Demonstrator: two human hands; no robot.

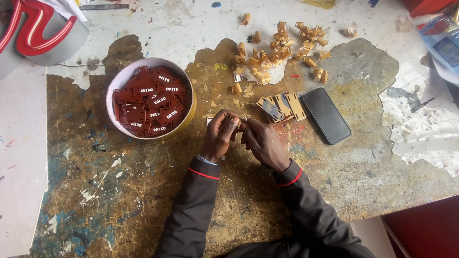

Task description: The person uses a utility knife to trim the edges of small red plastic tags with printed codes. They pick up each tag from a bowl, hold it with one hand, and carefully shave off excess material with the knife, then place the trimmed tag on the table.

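Both forearms enter from bottom centre, dark sleeves w/ red cuff trim. Left hand (220, 136) and right hand (262, 142) meet mid-frame, fingers curled, fingertips (235, 122) pinched together, knuckles up.

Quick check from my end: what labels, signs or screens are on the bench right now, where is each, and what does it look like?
Tags: dark red rectangles with white marks, heaped in a round bowl, left of the hands.
Phone: black slab, dark screen, right of the hands.
Backed tags: a few tan and grey rectangles beside the phone.
Sign letter: big red curved shape with grey sides, top left corner.
Left hand and right hand: pinching one small piece, too hidden to describe.
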